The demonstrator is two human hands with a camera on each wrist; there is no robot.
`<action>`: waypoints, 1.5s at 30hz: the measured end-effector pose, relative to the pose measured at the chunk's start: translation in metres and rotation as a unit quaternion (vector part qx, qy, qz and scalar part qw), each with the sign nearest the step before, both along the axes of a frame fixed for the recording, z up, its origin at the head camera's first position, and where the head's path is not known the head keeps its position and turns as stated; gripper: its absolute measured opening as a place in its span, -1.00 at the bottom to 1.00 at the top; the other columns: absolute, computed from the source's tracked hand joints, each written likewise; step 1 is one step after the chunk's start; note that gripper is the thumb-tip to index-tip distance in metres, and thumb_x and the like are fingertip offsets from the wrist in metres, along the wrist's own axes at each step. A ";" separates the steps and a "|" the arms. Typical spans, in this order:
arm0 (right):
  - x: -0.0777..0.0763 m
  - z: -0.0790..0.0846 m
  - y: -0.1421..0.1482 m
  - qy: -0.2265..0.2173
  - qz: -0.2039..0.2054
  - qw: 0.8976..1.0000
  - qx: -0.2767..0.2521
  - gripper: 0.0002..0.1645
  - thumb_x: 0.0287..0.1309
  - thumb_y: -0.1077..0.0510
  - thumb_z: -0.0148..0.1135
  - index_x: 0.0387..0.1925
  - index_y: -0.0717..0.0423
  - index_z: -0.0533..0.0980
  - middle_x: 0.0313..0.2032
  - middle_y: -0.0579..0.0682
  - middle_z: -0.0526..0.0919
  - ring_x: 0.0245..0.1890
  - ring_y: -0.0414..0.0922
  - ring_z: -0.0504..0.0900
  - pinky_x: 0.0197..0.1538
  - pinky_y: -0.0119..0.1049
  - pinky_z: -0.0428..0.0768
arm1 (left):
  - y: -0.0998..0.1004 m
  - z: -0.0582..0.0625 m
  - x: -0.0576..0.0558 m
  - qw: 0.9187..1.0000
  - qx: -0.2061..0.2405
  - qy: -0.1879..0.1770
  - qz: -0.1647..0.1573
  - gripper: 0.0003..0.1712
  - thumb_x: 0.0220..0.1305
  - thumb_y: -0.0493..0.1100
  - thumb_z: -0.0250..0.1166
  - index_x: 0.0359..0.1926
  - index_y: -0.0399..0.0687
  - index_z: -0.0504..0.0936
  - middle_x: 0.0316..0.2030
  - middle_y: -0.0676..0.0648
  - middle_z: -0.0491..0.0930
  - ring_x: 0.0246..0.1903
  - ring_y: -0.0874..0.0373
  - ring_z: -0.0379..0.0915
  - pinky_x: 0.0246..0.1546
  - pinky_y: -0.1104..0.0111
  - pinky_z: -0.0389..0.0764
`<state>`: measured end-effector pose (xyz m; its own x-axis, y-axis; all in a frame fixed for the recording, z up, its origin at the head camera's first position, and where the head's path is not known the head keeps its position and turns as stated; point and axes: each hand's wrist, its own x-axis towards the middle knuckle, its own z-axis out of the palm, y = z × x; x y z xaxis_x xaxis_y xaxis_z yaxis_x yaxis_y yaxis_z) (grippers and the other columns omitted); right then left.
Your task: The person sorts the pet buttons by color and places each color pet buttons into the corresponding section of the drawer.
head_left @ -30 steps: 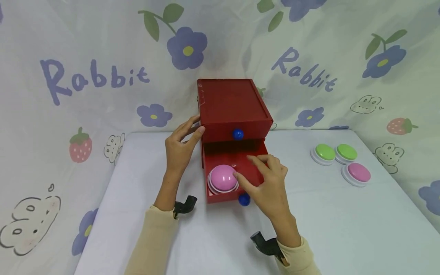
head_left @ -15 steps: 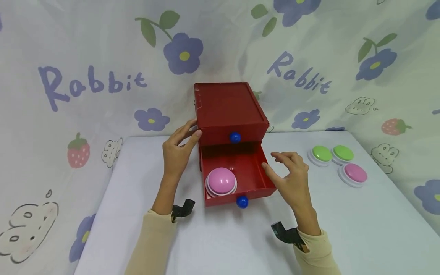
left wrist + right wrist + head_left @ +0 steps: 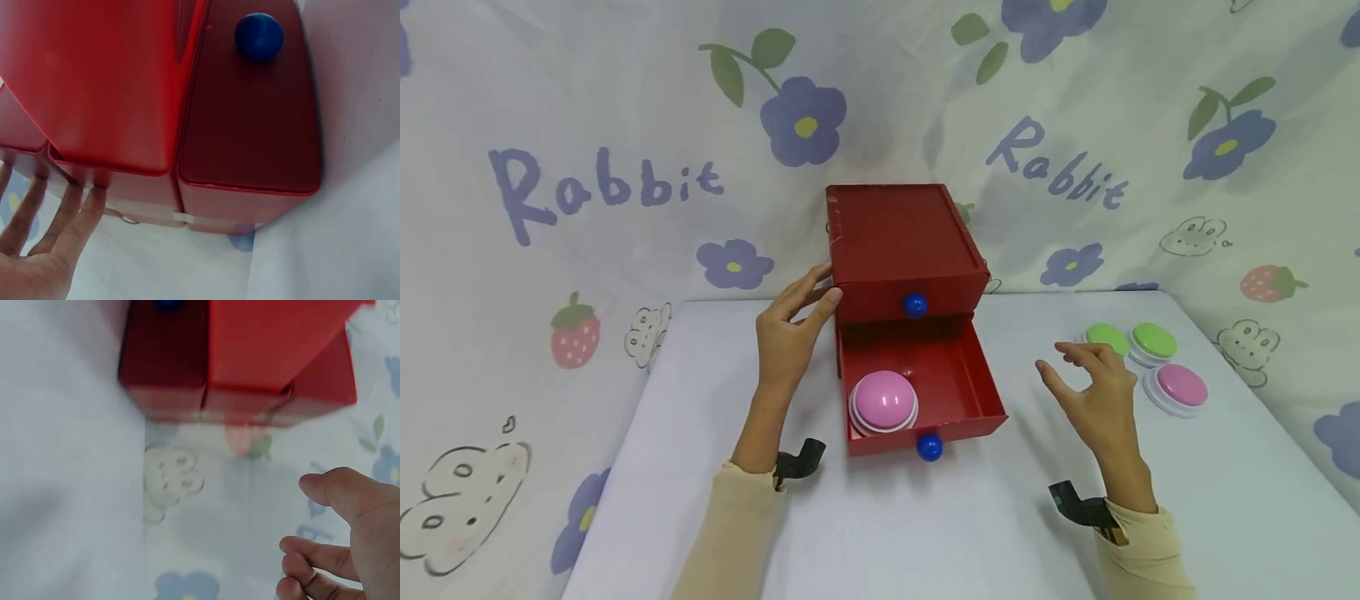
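Note:
A red drawer cabinet stands at the back of the table, its open drawer pulled out below the top one. In that drawer's front left corner sits a pink dome-topped button on a white base. My left hand rests against the cabinet's left side; the left wrist view shows straight fingers touching it. My right hand is over the table right of the drawer, holding nothing, thumb and fingers apart. Its fingertips overlap one green button in the head view.
A second green button and another pink button lie at the right. Blue knobs stick out from the open drawer and the top drawer. Another closed drawer shows in the left wrist view. A printed cloth hangs behind.
My right hand has moved right, from over the open drawer to near the buttons on the table. My left hand has stayed at the cabinet's side.

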<state>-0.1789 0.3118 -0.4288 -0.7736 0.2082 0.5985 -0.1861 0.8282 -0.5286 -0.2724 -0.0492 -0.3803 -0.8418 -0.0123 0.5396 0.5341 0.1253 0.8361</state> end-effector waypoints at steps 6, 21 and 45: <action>-0.001 -0.004 0.027 -0.027 -0.032 0.999 -0.004 -0.56 -0.01 0.26 0.53 -0.05 0.33 0.65 -0.19 0.22 0.53 -0.08 0.17 0.49 -0.02 0.12 0.26 | -0.001 -0.001 0.000 1.000 0.003 -0.003 0.005 -0.53 0.33 -0.24 0.36 0.25 -0.11 0.61 0.14 -0.03 0.63 0.02 0.13 0.62 -0.16 0.46 0.67; 0.004 -0.012 0.091 -0.119 -0.113 0.986 -0.024 -0.45 0.16 0.10 0.44 0.11 0.34 0.57 -0.04 0.26 0.46 0.07 0.21 0.38 0.02 0.08 0.28 | 0.001 -0.004 -0.002 1.000 0.010 -0.009 -0.001 -0.53 0.35 -0.24 0.34 0.27 -0.15 0.59 0.15 -0.05 0.62 0.02 0.10 0.62 -0.11 0.44 0.66; 0.016 -0.047 0.184 -0.245 -0.238 0.938 -0.066 0.05 0.21 -0.29 0.27 0.41 0.40 0.22 0.29 0.52 0.09 0.35 0.37 -0.02 0.08 0.38 0.07 | 0.005 0.000 -0.001 1.000 0.007 -0.010 -0.005 -0.52 0.35 -0.28 0.34 0.28 -0.12 0.58 0.16 -0.06 0.61 0.02 0.08 0.62 -0.09 0.42 0.66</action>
